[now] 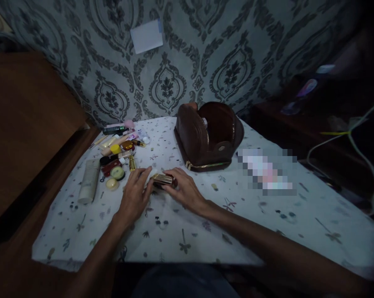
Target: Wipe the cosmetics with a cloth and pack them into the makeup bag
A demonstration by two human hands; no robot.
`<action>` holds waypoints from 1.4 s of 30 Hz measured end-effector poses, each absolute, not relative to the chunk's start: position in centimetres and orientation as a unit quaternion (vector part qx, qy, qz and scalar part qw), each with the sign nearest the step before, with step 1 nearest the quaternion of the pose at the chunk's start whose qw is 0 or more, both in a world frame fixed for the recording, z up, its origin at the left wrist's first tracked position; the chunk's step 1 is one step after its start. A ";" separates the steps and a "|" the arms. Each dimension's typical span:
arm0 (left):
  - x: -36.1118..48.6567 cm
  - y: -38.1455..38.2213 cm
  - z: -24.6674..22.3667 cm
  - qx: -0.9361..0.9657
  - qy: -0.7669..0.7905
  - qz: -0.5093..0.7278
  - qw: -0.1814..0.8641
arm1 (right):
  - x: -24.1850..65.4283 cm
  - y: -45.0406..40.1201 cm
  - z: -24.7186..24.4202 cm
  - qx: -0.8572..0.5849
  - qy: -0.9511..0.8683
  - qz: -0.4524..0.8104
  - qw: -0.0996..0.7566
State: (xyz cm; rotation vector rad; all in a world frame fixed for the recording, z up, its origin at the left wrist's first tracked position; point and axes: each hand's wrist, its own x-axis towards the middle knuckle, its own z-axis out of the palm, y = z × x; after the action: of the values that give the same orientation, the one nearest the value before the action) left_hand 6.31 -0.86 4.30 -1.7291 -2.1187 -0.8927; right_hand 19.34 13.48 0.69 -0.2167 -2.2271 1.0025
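Two-handed work at a small gold-and-dark item (163,179), low over the near middle of the patterned cloth (180,231).
In the right hand (187,190), with fingers curled around its right end; at its left end, the left hand (135,192), fingers part-open, grip unclear. Farther right, an open brown bag (193,136); left, assorted cosmetics (117,171).

My left hand (136,192) and right hand (187,189) are bare, with slender fingers; the nails are too small to make out. Both my slim forearms, the left (104,242) and the right (255,225), show bare skin over the table (162,244). Just below the table's near edge, dark blue-grey cloth (183,283) curves smoothly, seemingly my clothing, its details lost in shadow.
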 end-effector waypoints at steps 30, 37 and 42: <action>7.4 -2.8 4.9 -0.588 -0.711 -0.360 0.134 | 19.7 12.0 3.6 -0.109 -0.890 0.360 0.258; 6.5 -3.1 3.8 -0.586 -0.726 -0.325 0.155 | 18.4 11.9 3.3 -0.105 -0.884 0.363 0.276; 6.4 -3.0 3.8 -0.598 -0.721 -0.315 0.153 | 19.0 12.0 1.6 -0.148 -0.868 0.398 0.260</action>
State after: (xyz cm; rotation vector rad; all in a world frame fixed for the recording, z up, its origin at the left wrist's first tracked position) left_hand 6.44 -2.99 3.85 -1.7146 -2.0675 -0.9032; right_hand 19.00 12.05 1.62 -0.4002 -2.3504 1.0777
